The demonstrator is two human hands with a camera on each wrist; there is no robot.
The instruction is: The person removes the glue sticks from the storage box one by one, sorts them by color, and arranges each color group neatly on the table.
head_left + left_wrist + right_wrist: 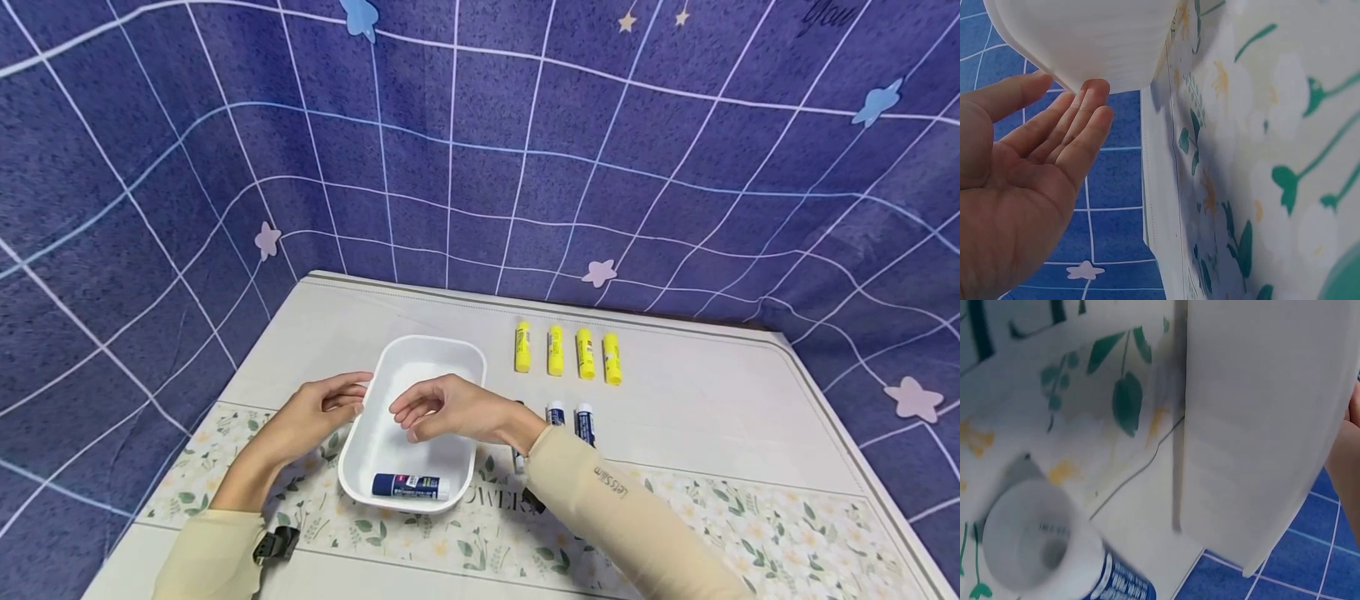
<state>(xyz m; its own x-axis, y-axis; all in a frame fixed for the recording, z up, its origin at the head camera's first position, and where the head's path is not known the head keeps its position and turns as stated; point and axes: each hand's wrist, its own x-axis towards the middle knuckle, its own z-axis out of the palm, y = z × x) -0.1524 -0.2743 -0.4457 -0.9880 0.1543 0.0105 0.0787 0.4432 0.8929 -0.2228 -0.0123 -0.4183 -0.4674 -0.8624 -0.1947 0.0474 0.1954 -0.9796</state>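
Observation:
A white plastic bin (363, 454) stands on the table, a navy glue stick (408, 486) with a white end lying across its near end. My left hand (318, 412) is at the bin's left side; in the left wrist view its straight fingertips (1094, 90) reach the bin's outer wall (1097, 44). Over the bin's inside hovers my right hand (453, 408), fingers loosely bent, holding nothing. More navy glue sticks (585, 423) stand to the right of the bin, one mostly hidden behind the right wrist. Close by in the right wrist view is a glue stick's white end (1035, 531).
Several yellow glue sticks (555, 350) are in a row behind the navy ones. A flowered strip (750, 517) with lettering crosses the pale table cover (697, 392). Behind the table hangs a blue gridded curtain (480, 183) with stars.

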